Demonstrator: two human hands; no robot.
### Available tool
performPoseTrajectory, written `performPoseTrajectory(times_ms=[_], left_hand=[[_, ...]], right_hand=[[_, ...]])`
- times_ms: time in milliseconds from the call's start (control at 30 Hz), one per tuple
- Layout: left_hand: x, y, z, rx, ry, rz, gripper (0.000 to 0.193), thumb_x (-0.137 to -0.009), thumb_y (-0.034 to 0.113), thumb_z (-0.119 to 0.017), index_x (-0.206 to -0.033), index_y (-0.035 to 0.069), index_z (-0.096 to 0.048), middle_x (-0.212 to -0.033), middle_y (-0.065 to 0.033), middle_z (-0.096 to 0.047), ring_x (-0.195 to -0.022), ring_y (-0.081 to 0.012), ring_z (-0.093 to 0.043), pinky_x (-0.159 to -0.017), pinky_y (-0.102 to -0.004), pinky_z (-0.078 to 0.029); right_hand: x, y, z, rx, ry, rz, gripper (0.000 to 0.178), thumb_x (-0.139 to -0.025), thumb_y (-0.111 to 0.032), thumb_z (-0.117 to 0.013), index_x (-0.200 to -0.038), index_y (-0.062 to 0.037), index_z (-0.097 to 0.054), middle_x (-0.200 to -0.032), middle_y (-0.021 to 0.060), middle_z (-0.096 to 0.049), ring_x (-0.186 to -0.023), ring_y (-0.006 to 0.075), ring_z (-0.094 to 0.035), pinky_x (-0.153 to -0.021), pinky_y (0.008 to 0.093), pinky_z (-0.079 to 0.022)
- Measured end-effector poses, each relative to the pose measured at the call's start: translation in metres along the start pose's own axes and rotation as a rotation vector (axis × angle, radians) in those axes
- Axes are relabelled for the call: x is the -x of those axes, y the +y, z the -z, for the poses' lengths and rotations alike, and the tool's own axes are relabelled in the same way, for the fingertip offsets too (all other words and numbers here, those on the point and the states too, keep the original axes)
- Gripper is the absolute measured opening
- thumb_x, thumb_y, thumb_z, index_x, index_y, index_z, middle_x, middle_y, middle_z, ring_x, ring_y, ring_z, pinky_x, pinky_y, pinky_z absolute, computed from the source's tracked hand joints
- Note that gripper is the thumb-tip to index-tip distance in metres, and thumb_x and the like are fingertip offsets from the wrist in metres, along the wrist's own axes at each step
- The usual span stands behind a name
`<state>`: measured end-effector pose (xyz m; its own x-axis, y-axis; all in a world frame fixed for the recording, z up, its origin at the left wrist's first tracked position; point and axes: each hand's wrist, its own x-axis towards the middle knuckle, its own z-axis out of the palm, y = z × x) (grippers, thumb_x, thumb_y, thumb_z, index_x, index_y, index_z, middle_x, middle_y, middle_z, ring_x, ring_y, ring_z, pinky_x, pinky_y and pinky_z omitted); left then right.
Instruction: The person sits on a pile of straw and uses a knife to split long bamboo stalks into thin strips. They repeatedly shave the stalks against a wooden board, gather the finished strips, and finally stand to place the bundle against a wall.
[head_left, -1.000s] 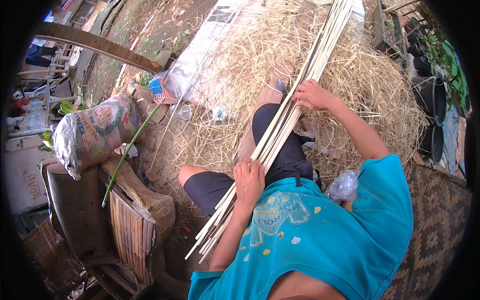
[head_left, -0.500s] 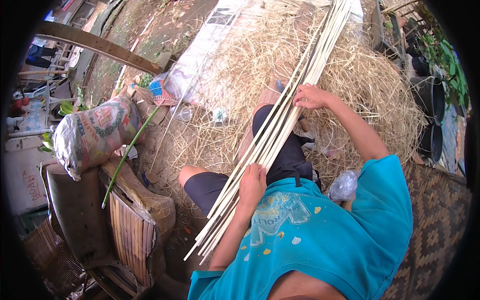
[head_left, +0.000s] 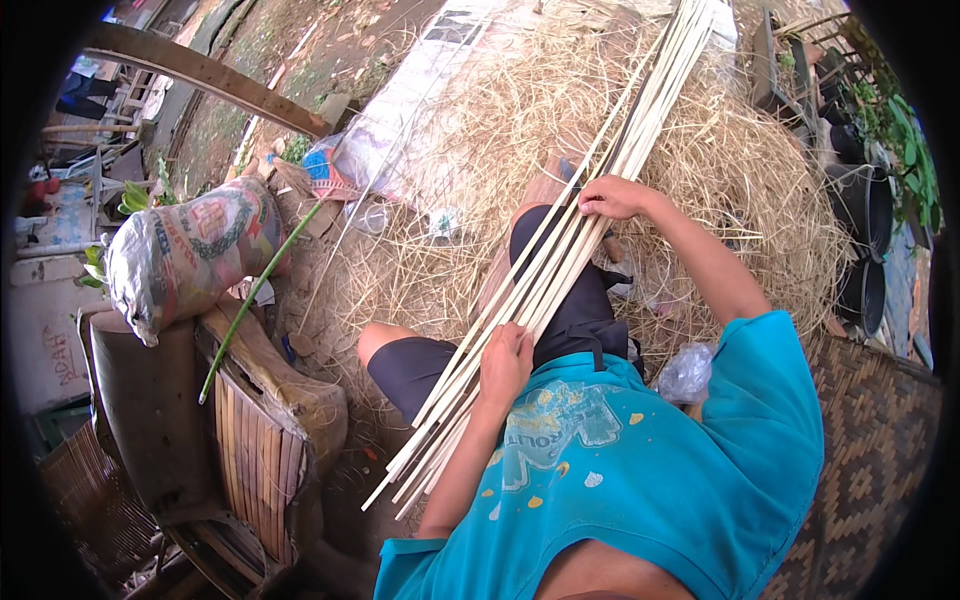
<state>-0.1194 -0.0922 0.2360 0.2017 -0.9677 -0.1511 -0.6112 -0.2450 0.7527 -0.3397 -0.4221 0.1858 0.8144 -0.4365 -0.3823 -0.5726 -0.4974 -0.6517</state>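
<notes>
A bundle of long, thin, pale bamboo strips (head_left: 648,125), with a few dark ones among them, lies slantwise across my lap. It runs from the lower left up to the far right. My left hand (head_left: 506,362) is closed around the lower part of the bundle, near my waist. Farther up, my right hand (head_left: 612,197) pinches strips at the bundle's right side, with the fingertips curled in. The strips' near ends fan out unevenly beside my left forearm.
A heap of straw-like shavings (head_left: 740,190) spreads ahead and to the right, partly over a pale sheet (head_left: 400,130). On the left are a stuffed sack (head_left: 200,250), a green stalk (head_left: 255,300) and a worn chair (head_left: 150,420). Black pots (head_left: 862,205) stand at the right, near a woven mat (head_left: 870,440).
The strips' near ends sit slightly farther to the lower left. My right hand has shifted a little left and down along the bundle; my left hand stays nearly in place.
</notes>
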Motion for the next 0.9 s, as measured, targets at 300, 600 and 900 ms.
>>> performPoseTrajectory(times_ms=[300, 600, 900], left_hand=[[0.003, -0.003, -0.003, 0.018, 0.007, 0.003, 0.013, -0.091, 0.011, -0.068, -0.095, 0.0, -0.062, -0.09, -0.0224, -0.064, -0.084, -0.0421, -0.065, -0.074, -0.048, -0.051], [0.002, -0.001, -0.008, -0.064, 0.028, -0.014, 0.015, -0.092, 0.013, -0.069, -0.097, 0.001, -0.062, -0.091, -0.0223, -0.065, -0.084, -0.0407, -0.066, -0.074, -0.0472, -0.052], [0.004, 0.008, -0.004, -0.049, 0.037, -0.028, 0.015, -0.092, 0.012, -0.066, -0.101, 0.0, -0.063, -0.095, -0.0202, -0.061, -0.087, -0.0419, -0.062, -0.076, -0.0487, -0.051]], right_hand=[[0.002, -0.003, 0.03, -0.421, 0.268, -0.089, 0.023, -0.098, -0.027, -0.061, -0.096, -0.0055, -0.069, -0.081, 0.0057, -0.068, -0.074, 0.0155, -0.066, -0.076, 0.0317, -0.055], [-0.013, -0.049, 0.035, -0.308, 0.422, -0.15, 0.053, -0.095, -0.034, -0.065, -0.138, -0.0041, -0.056, -0.132, 0.026, -0.06, -0.121, 0.0314, -0.061, -0.098, 0.0416, -0.053], [-0.036, -0.063, -0.062, -0.671, 0.363, -0.161, 0.031, -0.093, -0.034, -0.067, -0.093, -0.0028, -0.072, -0.094, 0.018, -0.071, -0.089, 0.0316, -0.067, -0.079, 0.0422, -0.051]])
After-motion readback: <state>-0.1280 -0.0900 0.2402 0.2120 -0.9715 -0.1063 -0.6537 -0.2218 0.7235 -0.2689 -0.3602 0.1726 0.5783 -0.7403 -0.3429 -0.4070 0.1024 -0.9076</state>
